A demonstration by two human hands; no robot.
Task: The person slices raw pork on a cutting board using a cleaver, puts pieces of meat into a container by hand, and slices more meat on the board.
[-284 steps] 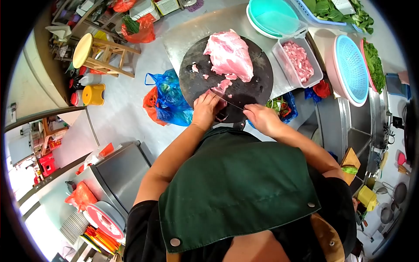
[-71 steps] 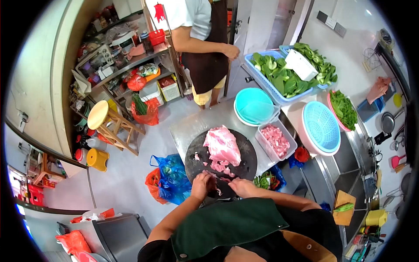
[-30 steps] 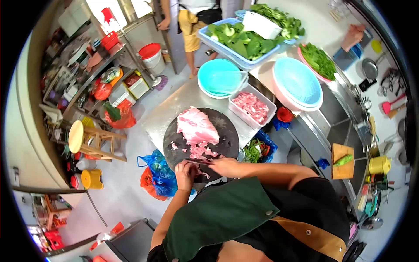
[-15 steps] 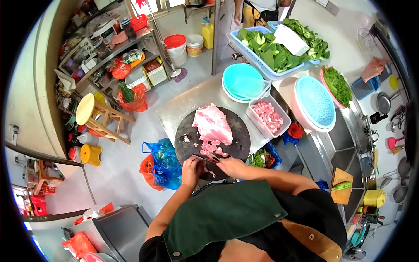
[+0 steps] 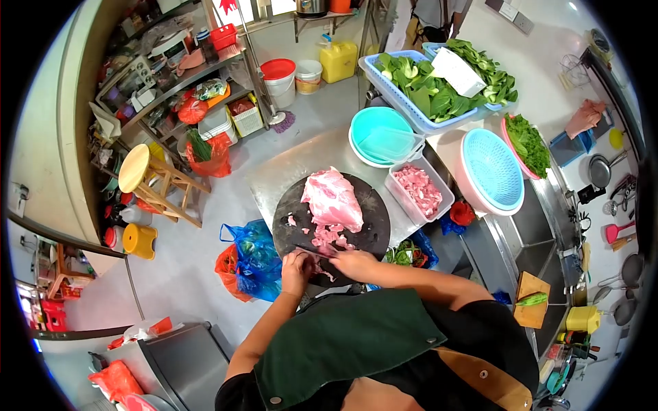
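Observation:
On the round dark chopping board (image 5: pixel 373 214) lies a large chunk of raw meat (image 5: pixel 332 199), with small cut pieces (image 5: pixel 329 237) in front of it. My left hand (image 5: pixel 297 270), its fingers bent together, presses on a meat strip at the board's near edge. My right hand (image 5: pixel 353 264) is closed round the handle of a knife (image 5: pixel 315 253), whose blade points left toward my left hand. A clear plastic box of cut meat (image 5: pixel 419 189) stands right of the board, beside a turquoise basin (image 5: pixel 379 131).
Leafy greens fill a blue basket (image 5: pixel 439 89) at the back right, near a pink basin with a blue colander (image 5: pixel 491 169). Blue and red bags (image 5: pixel 256 260) lie left of the board. A wooden stool (image 5: pixel 135 168) stands farther left. Another person (image 5: pixel 430 24) is partly visible at the top.
Since the earliest frame, small cut pieces have gathered in front of the chunk. The view has tilted up and shifted. The other person has moved right and farther back.

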